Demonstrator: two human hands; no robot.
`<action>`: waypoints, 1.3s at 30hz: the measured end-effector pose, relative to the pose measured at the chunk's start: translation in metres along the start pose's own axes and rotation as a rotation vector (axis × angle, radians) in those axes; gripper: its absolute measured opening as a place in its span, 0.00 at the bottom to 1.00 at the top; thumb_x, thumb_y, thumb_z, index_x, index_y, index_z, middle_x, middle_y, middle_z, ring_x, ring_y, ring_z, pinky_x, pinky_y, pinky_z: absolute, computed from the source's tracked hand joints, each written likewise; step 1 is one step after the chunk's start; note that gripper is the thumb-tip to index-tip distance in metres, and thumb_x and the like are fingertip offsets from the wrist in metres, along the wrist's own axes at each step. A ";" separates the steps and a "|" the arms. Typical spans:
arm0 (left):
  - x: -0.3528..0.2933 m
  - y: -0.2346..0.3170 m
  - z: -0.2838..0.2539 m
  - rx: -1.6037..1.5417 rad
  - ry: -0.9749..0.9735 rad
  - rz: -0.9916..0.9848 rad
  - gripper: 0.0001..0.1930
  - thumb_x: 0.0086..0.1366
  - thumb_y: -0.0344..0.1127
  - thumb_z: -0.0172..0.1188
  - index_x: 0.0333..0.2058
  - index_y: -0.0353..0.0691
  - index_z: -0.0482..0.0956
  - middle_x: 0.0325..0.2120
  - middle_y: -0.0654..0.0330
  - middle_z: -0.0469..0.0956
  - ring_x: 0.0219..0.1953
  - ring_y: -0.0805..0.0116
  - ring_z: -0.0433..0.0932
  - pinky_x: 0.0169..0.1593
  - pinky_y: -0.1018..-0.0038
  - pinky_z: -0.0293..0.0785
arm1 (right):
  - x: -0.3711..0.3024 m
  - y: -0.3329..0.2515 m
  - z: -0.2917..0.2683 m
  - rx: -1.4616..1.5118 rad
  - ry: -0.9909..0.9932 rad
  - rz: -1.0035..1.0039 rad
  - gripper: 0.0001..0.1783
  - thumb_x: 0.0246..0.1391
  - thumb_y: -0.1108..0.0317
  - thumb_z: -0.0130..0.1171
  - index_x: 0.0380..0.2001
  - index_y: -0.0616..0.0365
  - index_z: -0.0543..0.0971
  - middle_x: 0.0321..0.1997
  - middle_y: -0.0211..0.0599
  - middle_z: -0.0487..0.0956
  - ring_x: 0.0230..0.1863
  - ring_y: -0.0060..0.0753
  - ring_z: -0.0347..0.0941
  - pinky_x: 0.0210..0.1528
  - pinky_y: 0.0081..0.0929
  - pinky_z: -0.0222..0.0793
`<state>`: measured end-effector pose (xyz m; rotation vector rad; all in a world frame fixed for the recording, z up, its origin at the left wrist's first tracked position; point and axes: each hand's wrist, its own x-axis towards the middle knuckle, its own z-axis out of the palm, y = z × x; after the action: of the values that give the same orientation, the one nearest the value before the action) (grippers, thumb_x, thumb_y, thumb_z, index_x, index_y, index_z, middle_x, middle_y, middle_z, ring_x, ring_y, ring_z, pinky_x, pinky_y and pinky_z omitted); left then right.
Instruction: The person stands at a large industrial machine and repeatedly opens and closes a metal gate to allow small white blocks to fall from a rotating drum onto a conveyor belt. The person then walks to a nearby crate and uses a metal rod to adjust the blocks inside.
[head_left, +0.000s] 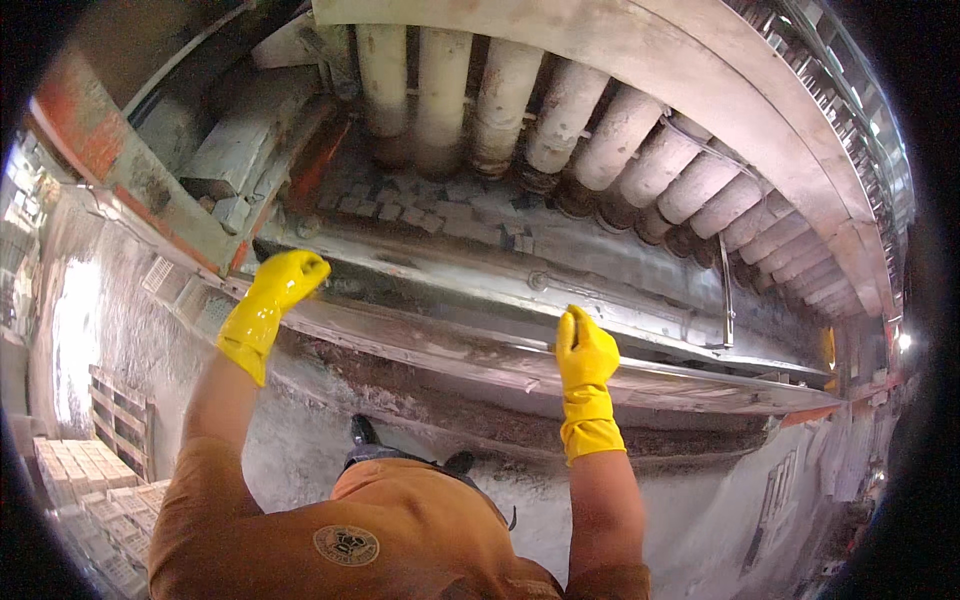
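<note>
Both my hands wear yellow rubber gloves and are raised over the near edge of a long machine. My left hand point(283, 288) is curled closed beside the orange-painted frame end point(190, 235). Further right, my right hand point(588, 348) is closed too, thumb side up, above the wet metal rail point(650, 325). Whatever lies inside either set of fingers, if anything, is hidden. Beyond the rail, many small pale flat pieces point(425, 218) lie scattered on the dark wet bed point(610, 260).
A row of thick pale cylinders point(500, 105) hangs over the bed beneath a curved beam point(640, 60). An upright metal bracket point(727, 290) stands at the right. At lower left are a wooden pallet point(122, 425) and stacked pale blocks point(85, 465). My dark shoes point(363, 430) are on the floor.
</note>
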<state>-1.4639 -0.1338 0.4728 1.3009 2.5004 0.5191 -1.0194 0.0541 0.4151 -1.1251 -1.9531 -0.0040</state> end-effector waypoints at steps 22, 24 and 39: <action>0.094 0.005 0.006 0.290 0.396 -0.299 0.22 0.64 0.53 0.57 0.49 0.45 0.80 0.49 0.51 0.80 0.53 0.48 0.76 0.55 0.57 0.72 | 0.117 0.274 -0.075 -0.381 -0.441 0.702 0.32 0.57 0.42 0.53 0.53 0.57 0.78 0.53 0.50 0.80 0.52 0.52 0.77 0.53 0.41 0.70; 0.099 0.005 0.003 0.292 0.357 -0.329 0.23 0.63 0.54 0.56 0.50 0.45 0.79 0.49 0.51 0.80 0.53 0.48 0.76 0.55 0.57 0.71 | 0.132 0.252 -0.072 -0.346 -0.445 0.753 0.33 0.57 0.42 0.53 0.54 0.56 0.77 0.54 0.49 0.79 0.53 0.52 0.76 0.54 0.41 0.69; 0.126 0.040 -0.003 0.283 0.337 -0.409 0.22 0.62 0.54 0.56 0.50 0.49 0.80 0.49 0.51 0.79 0.54 0.48 0.76 0.57 0.57 0.70 | 0.164 0.299 -0.040 -0.596 -0.596 0.706 0.40 0.52 0.41 0.58 0.60 0.60 0.72 0.60 0.52 0.75 0.59 0.53 0.72 0.59 0.42 0.68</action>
<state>-1.5069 -0.0088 0.4833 0.7885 3.1049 0.3158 -0.8185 0.3316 0.4357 -2.3896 -1.9800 0.1521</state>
